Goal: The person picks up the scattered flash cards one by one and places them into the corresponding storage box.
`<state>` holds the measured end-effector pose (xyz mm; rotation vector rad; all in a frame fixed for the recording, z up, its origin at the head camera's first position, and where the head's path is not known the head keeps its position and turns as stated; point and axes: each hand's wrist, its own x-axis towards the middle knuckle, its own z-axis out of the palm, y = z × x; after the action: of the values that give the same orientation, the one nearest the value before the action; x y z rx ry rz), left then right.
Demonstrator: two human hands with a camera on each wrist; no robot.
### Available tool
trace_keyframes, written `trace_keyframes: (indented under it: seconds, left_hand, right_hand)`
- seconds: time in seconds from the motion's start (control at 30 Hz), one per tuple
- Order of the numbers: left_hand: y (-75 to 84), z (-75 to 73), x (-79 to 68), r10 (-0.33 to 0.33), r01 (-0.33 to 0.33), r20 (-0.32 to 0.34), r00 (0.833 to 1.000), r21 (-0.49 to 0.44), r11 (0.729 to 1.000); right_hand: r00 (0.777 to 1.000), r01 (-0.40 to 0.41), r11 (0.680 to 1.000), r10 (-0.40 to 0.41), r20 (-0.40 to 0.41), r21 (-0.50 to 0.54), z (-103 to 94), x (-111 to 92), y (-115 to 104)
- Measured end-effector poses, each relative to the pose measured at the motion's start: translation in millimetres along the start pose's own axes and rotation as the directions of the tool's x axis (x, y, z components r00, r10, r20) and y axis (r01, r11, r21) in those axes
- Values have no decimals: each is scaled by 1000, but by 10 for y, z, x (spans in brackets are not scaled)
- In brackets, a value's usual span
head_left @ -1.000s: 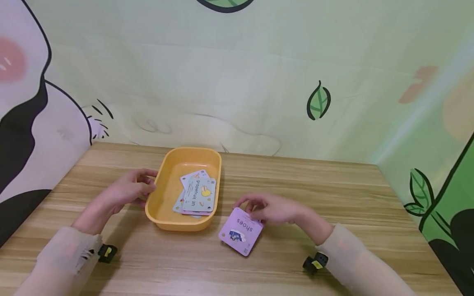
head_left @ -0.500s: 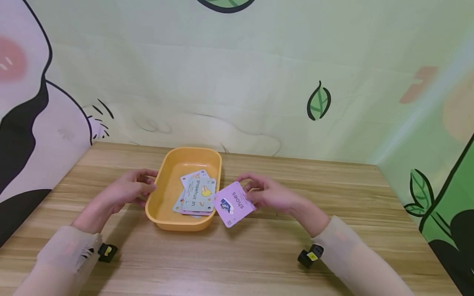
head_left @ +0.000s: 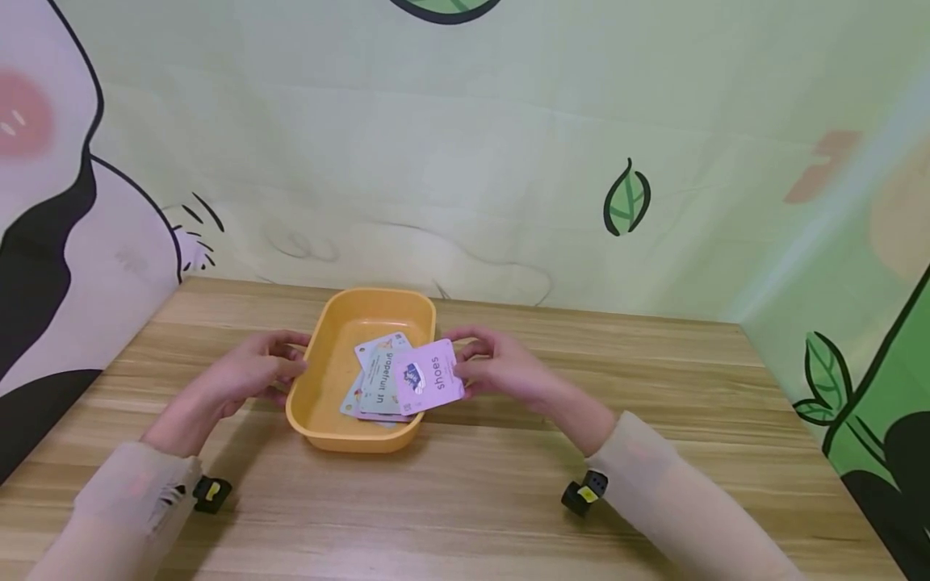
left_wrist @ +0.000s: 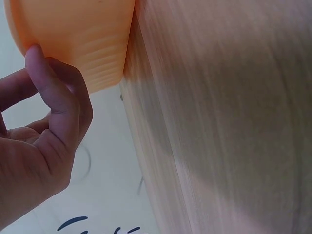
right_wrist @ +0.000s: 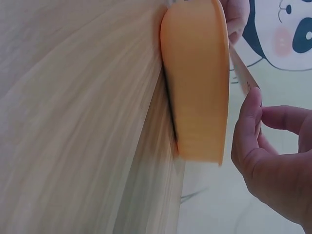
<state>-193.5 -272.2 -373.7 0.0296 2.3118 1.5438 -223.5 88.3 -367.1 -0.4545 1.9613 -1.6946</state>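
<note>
My right hand (head_left: 501, 369) pinches a purple card (head_left: 430, 376) marked "shoes" between thumb and fingers, over the right rim of an orange tray (head_left: 312, 420). In the right wrist view the card (right_wrist: 243, 70) shows nearly edge-on above the tray's rim. Inside the tray lie several loose cards, with a pale blue "grapefruit" card (head_left: 379, 383) uppermost, partly covered by the purple one in the head view. My left hand (head_left: 254, 367) rests at the tray's left side, fingers loosely bent, the thumb tip (left_wrist: 35, 52) right at the outer wall near the rim.
The tray stands on a wood-grain table (head_left: 494, 508), close to its back edge. Behind it hangs a pale green backdrop (head_left: 494, 177) with printed leaves and cartoon figures. A small black camera (head_left: 584, 494) sits at the right cuff, another camera (head_left: 212, 494) at the left.
My right hand has lifted the purple card off the right of the tray, moving left and away from me until it overhangs the cards inside, turning it on the way. The left hand stays put.
</note>
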Motion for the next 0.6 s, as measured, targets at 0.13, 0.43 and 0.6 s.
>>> trace_keyframes:
  seconds: [0.13,0.43,0.6]
  left_hand:
    - [2,0,-2,-2,2,6,1000,2,1000]
    - [22,5,-5,-7,7,4,1000,1,1000]
    - [9,1,-3,-4,4,3,1000,-1,1000]
  right_hand:
    - [1000,5,1000,-5,-20,-5,90,39,-26]
    - [999,29,999,-29,-22,19,269,99,-25]
    - [998,53,993,-56,-20,-105,343,121,-16]
